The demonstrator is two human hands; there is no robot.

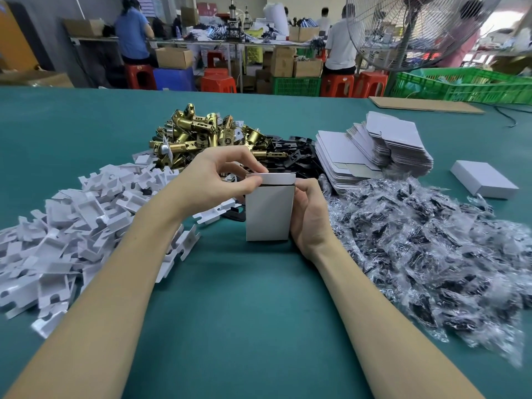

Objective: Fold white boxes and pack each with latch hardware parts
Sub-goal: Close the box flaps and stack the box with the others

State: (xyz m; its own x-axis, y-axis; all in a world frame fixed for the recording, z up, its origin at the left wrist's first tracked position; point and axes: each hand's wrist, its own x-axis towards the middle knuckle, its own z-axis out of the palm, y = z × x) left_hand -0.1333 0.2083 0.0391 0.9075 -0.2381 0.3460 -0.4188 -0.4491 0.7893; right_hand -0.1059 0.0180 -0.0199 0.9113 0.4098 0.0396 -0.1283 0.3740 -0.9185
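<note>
The small white cardboard box stands upright on the green counter, long axis vertical, its open end and top flap pointing up. The left hand pinches that flap at the box's upper left corner; the right hand wraps the box's right side, its grip curled around the wall. Left of the box lies a heap of white plastic inserts, behind it brass latch bolts, to its right bagged black parts and flat white box blanks. I judge the risks to be the flap creasing crooked under uneven pinch, or the box tipping if the right hand loosens.
</note>
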